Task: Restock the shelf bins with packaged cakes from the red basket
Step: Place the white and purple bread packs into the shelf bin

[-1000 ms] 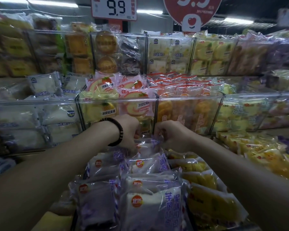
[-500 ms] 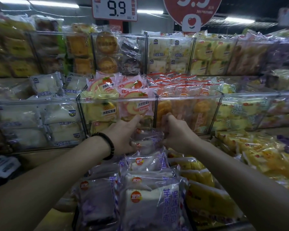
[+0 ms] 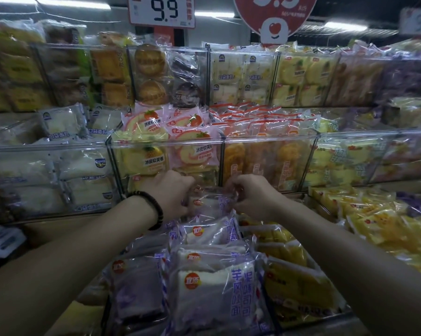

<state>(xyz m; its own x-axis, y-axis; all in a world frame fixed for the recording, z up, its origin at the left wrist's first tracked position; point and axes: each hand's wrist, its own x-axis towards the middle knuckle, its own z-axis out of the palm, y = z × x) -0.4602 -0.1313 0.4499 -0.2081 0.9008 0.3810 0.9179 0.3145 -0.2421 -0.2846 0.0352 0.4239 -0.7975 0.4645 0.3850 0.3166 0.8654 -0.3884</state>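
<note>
Both my hands hold one clear-wrapped cake with purple lettering [image 3: 210,202] just above the pile in front of me. My left hand [image 3: 171,194], with a black bead bracelet on the wrist, grips the packet's left edge. My right hand [image 3: 251,195] pinches its right edge. Below lie more white and purple cake packets [image 3: 211,287] and yellow ones [image 3: 299,287]; the red basket under them is hidden. Directly behind my hands stands a clear shelf bin [image 3: 165,144] with yellow and pink roll cakes.
Clear acrylic bins run in two tiers across the shelf, filled with white breads [image 3: 59,166], orange cakes [image 3: 265,161] and yellow cakes [image 3: 350,161]. Loose yellow packets [image 3: 374,221] pile at the right. A 9.9 price sign [image 3: 163,10] hangs above.
My hands dipped into the pile, lifted one purple-lettered packet, and now hold it by both edges with fingers more curled than half a second ago.
</note>
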